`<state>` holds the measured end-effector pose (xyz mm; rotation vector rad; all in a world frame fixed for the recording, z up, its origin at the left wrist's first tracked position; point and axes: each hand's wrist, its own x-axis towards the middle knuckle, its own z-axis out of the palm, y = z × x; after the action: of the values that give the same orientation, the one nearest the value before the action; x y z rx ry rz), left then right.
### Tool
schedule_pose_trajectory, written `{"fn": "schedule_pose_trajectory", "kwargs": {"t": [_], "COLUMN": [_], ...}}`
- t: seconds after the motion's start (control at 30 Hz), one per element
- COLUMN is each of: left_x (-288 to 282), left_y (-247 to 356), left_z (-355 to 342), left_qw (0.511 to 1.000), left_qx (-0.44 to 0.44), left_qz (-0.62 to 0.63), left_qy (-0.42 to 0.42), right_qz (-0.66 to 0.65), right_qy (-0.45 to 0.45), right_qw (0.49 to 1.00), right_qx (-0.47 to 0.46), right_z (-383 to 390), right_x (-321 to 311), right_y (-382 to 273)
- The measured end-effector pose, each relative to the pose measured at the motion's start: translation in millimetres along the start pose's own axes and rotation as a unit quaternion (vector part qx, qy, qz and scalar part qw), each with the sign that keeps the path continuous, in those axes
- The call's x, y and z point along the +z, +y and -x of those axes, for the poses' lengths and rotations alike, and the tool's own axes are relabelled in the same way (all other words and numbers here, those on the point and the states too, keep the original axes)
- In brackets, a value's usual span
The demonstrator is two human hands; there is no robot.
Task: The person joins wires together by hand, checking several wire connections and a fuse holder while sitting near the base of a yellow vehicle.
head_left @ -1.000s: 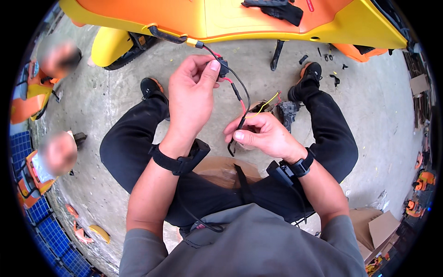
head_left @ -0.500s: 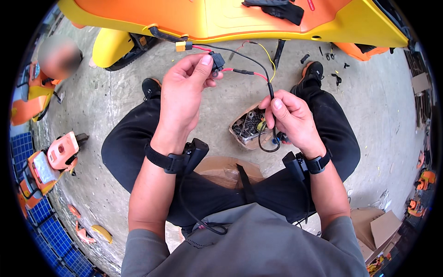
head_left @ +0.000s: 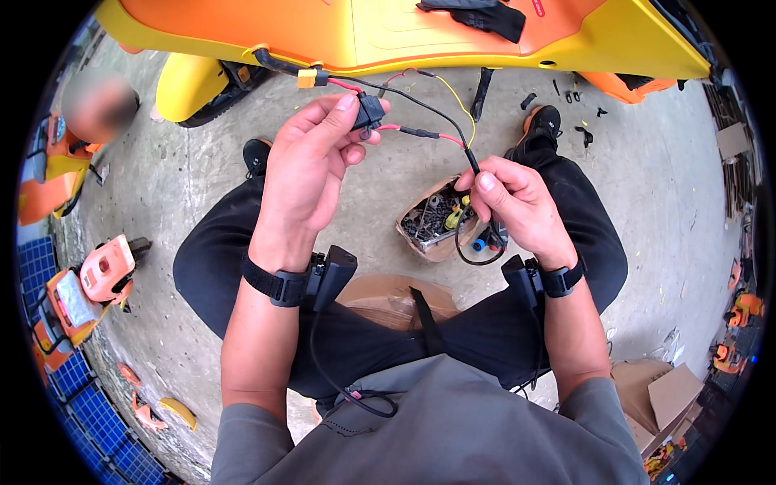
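The left hand pinched a black block between thumb and fingers, the block lying at two o'clock from that hand. The right hand gripped the black cable of the same harness between thumb and fingertips, at about four o'clock from the block. A red wire ran from the block toward the cable, with a black sleeve partway along it. A yellow connector hung at twelve o'clock from the left hand. At eleven o'clock from the right hand a yellow wire arched; below that hand, the cable curled in a loop.

Around the midpoint of the hands, a box of screws sat on the floor at five o'clock. A carton showed at six, between the thighs. The orange and yellow body of a vehicle spanned twelve o'clock, with dark gloves on it at one and a kickstand beneath. A yellow fender stood at ten, a shoe at two. Farther out, blue crates lined eight o'clock, and an open cardboard box stood between four and five.
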<state>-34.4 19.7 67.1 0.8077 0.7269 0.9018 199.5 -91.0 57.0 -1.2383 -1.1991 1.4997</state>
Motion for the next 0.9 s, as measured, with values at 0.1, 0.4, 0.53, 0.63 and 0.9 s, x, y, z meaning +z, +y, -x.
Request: {"fn": "schedule_pose_trajectory", "kwargs": {"t": [0.1,0.4,0.53,0.63,0.9], "left_x": [-1.4,6.2,-2.2,-6.2,-4.0], "left_y": [-0.4,8.8,5.8,6.2,-0.1], "left_z": [-0.2,6.9,4.0,3.1,-1.1], "left_qw": [1.0,0.992,0.987,0.985,0.988], "left_qx": [0.006,0.024,0.025,0.005,0.045], "left_qz": [0.003,-0.028,-0.043,-0.057,-0.071], "left_qy": [-0.021,-0.122,-0.155,-0.164,-0.131], "right_qz": [0.0,-0.101,-0.126,-0.126,-0.108], "right_qy": [0.003,0.026,0.013,0.01,-0.013], "right_qw": [1.0,0.994,0.992,0.992,0.994], "right_qx": [-0.017,0.012,-0.017,-0.024,-0.01], "right_z": [-0.5,2.6,4.9,6.1,8.9], "right_x": [-1.6,-9.1,-10.0,-10.4,-6.1], "right_y": [4.4,3.4,7.1,6.6,1.9]}}
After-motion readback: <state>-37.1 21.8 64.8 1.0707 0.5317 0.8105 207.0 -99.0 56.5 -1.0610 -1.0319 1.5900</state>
